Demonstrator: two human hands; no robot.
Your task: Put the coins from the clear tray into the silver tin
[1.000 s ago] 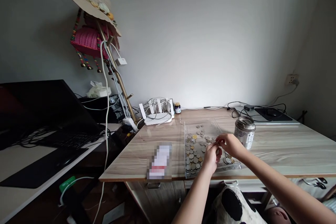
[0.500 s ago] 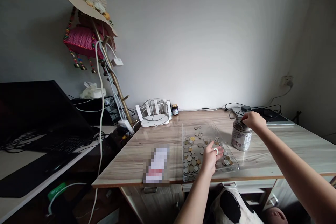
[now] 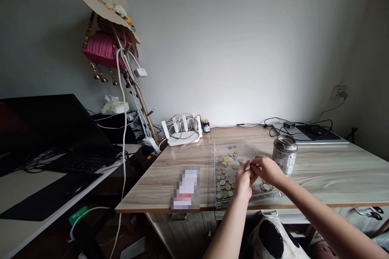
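Coins (image 3: 226, 172) lie scattered in one flat layer inside the clear tray (image 3: 219, 203), which stands on the wooden desk (image 3: 328, 178) near its front edge, and our two hands meet just above them. Our left hand (image 3: 243, 178) and right hand (image 3: 266, 168) touch at the fingertips over the tray; the fingers look pinched together, but whether a coin is between them we cannot tell, it is too small to see. We judge each coin to be hard, thin and smooth, light alone but heavy in a pile. Flat on the slick plastic, it gives no edge to grip from above, so we think it is best to slide it or tip it with a fingertip and then pinch it by the rim. The tray looks stiff and a bit brittle. A tin can (image 3: 284, 154) stands just right of the tray, near our right hand.
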